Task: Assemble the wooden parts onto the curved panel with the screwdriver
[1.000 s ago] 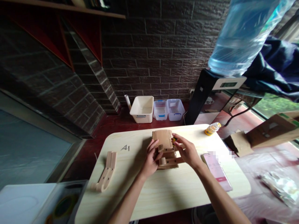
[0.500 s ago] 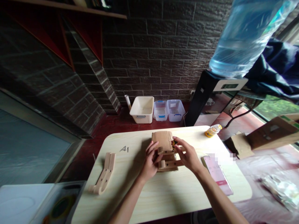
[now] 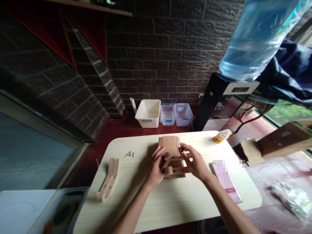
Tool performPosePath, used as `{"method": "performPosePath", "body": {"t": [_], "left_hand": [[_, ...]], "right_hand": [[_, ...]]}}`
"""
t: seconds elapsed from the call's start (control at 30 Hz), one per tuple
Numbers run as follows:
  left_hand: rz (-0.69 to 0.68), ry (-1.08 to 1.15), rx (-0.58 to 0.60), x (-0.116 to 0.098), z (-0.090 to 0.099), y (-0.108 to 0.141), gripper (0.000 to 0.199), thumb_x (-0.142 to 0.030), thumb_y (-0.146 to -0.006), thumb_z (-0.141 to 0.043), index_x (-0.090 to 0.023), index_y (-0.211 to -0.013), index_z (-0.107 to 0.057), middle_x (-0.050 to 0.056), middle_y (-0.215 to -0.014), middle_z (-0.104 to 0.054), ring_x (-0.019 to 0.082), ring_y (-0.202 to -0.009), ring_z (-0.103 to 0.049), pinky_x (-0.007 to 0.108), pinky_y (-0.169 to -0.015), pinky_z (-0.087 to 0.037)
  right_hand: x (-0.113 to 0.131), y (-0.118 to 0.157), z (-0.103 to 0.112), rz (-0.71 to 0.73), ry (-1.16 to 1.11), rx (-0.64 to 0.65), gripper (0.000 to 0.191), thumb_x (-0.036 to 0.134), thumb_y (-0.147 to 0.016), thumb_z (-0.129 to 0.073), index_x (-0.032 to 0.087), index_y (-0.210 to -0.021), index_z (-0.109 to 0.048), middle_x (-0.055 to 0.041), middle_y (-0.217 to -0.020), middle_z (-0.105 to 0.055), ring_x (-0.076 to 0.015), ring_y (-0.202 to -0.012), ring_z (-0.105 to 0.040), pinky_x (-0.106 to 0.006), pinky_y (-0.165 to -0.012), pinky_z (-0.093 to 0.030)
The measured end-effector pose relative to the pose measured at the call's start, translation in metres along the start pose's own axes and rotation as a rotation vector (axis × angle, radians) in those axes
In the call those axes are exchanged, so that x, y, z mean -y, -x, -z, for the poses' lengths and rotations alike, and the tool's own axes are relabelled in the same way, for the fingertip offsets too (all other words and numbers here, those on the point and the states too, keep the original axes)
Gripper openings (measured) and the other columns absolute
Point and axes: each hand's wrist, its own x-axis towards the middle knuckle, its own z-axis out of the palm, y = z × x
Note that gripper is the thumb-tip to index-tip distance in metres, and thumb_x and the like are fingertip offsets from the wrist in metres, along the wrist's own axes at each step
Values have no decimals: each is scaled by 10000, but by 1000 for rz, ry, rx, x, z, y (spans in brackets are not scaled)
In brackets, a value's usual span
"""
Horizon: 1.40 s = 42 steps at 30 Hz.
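Note:
On a pale table lies a brown cardboard box (image 3: 169, 145) with a wooden piece (image 3: 175, 170) at its near side, made of bars with rounded ends and dark holes. My left hand (image 3: 156, 167) is closed round the left end of the bars. A small black and yellow screwdriver (image 3: 181, 149) sits between the fingers of my right hand (image 3: 194, 162), its tip pointing down at the upper bar. A similar wooden piece (image 3: 109, 182) rests at the table's left side.
The table (image 3: 146, 208) also carries a phone (image 3: 227, 182) at the right and a yellow-capped clear bottle (image 3: 222, 136) at the far right corner. Beyond it, a cream bin (image 3: 148, 113) and clear bins (image 3: 183, 115) stand by the wall, beside a water dispenser (image 3: 209, 99).

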Motion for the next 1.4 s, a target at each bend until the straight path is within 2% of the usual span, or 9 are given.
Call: {"method": "performPosePath", "body": {"t": [0.1, 0.27, 0.37, 0.6, 0.8, 0.9, 1.1, 1.3, 1.4], "left_hand": [[-15, -8, 10, -1, 0, 0, 479, -314, -996, -595, -339, -1465, -502, 58, -1572, -472, 264, -1554, -283, 531, -1266, -313], [-38, -10, -10, 2, 0, 2, 458, -299, -987, -608, -325, -1438, -526, 69, -1550, -493, 280, -1548, -298, 555, -1262, -319], [-29, -15, -4, 3, 0, 2, 434, -303, -988, -606, -326, -1418, -545, 68, -1549, -494, 284, -1546, -302, 570, -1262, -315], [-12, 2, -6, 5, 0, -1, 425, -328, -977, -626, -314, -1399, -574, 80, -1539, -506, 302, -1542, -304, 562, -1259, -319], [-8, 16, -14, 6, 1, -2, 387, -341, -974, -637, -340, -1359, -596, 59, -1519, -530, 288, -1527, -341, 575, -1249, -337], [-13, 7, -13, 7, 1, -2, 362, -334, -973, -639, -327, -1334, -615, 66, -1512, -536, 293, -1524, -345, 586, -1256, -322], [-1, 13, -8, 7, 0, -1, 338, -330, -974, -633, -308, -1311, -633, 65, -1519, -529, 282, -1534, -325, 533, -1266, -329], [-16, 5, -3, 7, 1, 0, 365, -332, -982, -619, -302, -1345, -605, 68, -1528, -517, 285, -1533, -323, 559, -1257, -328], [-19, 2, -4, 8, 1, -1, 362, -333, -974, -630, -293, -1334, -620, 79, -1524, -520, 293, -1532, -320, 554, -1260, -322]], "right_hand": [[0, -2, 0, 10, 14, -43, 419, 269, -1029, -517, 308, -1446, -505, -97, -1214, -668, -215, -989, -712, -393, -820, -647], [5, -3, 2, 35, 56, -70, 420, 249, -1031, -518, 300, -1447, -493, -109, -1319, -661, -248, -1202, -658, -446, -986, -592], [5, -2, 2, 40, 49, -71, 429, 216, -1045, -473, 296, -1467, -474, -107, -1296, -686, -232, -1172, -681, -417, -960, -602], [0, -4, 0, 48, 58, -94, 389, 215, -1028, -516, 294, -1409, -531, -92, -1168, -715, -221, -1047, -713, -394, -884, -614], [5, -6, 0, 32, 35, -79, 448, 219, -1028, -516, 320, -1463, -473, -98, -1323, -671, -236, -1195, -664, -444, -993, -580], [4, -6, 0, 17, 17, -49, 466, 227, -1028, -522, 315, -1482, -462, -93, -1267, -701, -227, -1139, -690, -429, -955, -600], [2, -6, 0, 16, 52, -102, 389, 270, -1007, -581, 292, -1395, -566, -87, -1166, -723, -214, -1005, -722, -375, -850, -632], [9, -6, 1, 32, 19, -91, 412, 265, -1039, -509, 293, -1450, -508, -120, -1330, -666, -238, -1167, -683, -415, -964, -600], [7, -5, 1, 46, 38, -87, 415, 265, -1038, -508, 302, -1451, -509, -109, -1270, -698, -238, -1131, -701, -417, -943, -610]]}}
